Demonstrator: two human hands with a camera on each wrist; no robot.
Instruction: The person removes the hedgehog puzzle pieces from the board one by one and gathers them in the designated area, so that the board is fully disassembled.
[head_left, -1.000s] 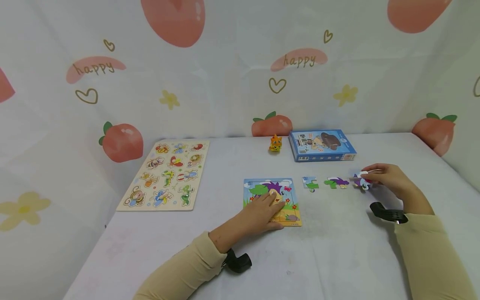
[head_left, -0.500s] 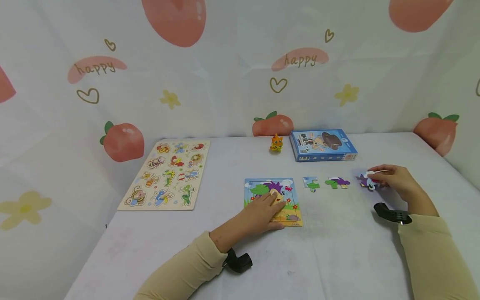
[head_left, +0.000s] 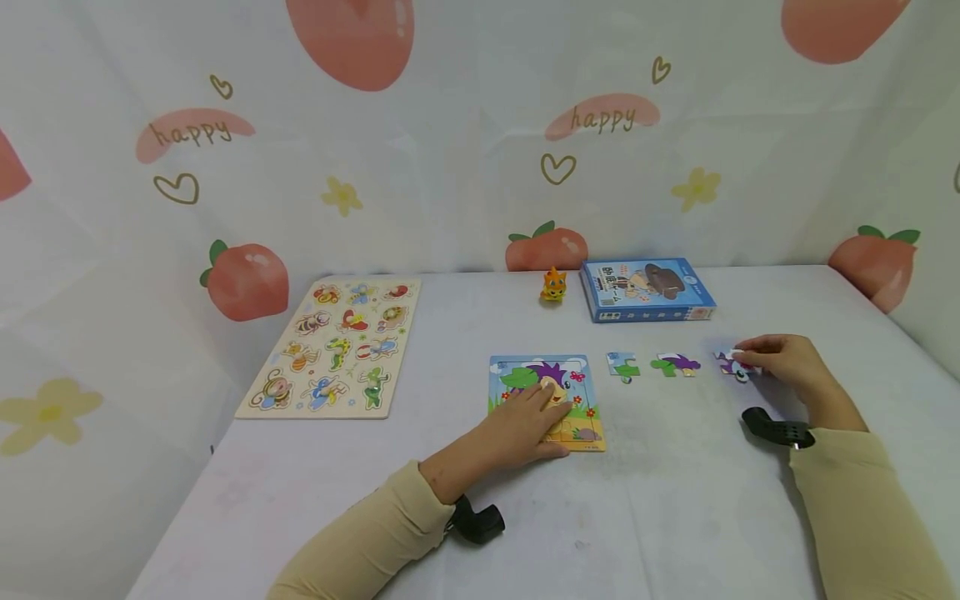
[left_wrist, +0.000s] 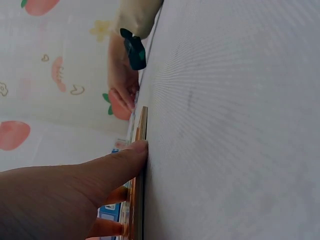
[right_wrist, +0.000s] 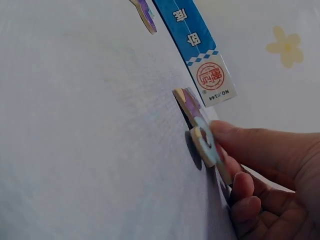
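My left hand (head_left: 522, 423) lies with spread fingers on a square jigsaw puzzle (head_left: 585, 417) picturing a purple-haired hedgehog, covering part of it. In the left wrist view the thumb (left_wrist: 117, 167) touches the puzzle's near edge. Over at the right, my right hand (head_left: 787, 364) pinches a purple and light-blue puzzle piece (head_left: 726, 363) between thumb and fingers. The right wrist view has that piece (right_wrist: 191, 106) tilted close to the tablecloth, its shadow beside it. To its left lie a green-and-blue puzzle piece (head_left: 621, 365) and a green-and-purple one (head_left: 677, 364).
A blue game box (head_left: 647, 289) lies at the back, and a small orange toy figure (head_left: 553, 286) stands beside it. A wooden board with insect pictures (head_left: 330, 350) is at the left. The white tablecloth (head_left: 600, 533) meets a patterned curtain (head_left: 450, 183) behind.
My right hand has shifted slightly right with the puzzle piece, then lowered, and the piece now lies flatter. My left hand stays on the jigsaw puzzle.
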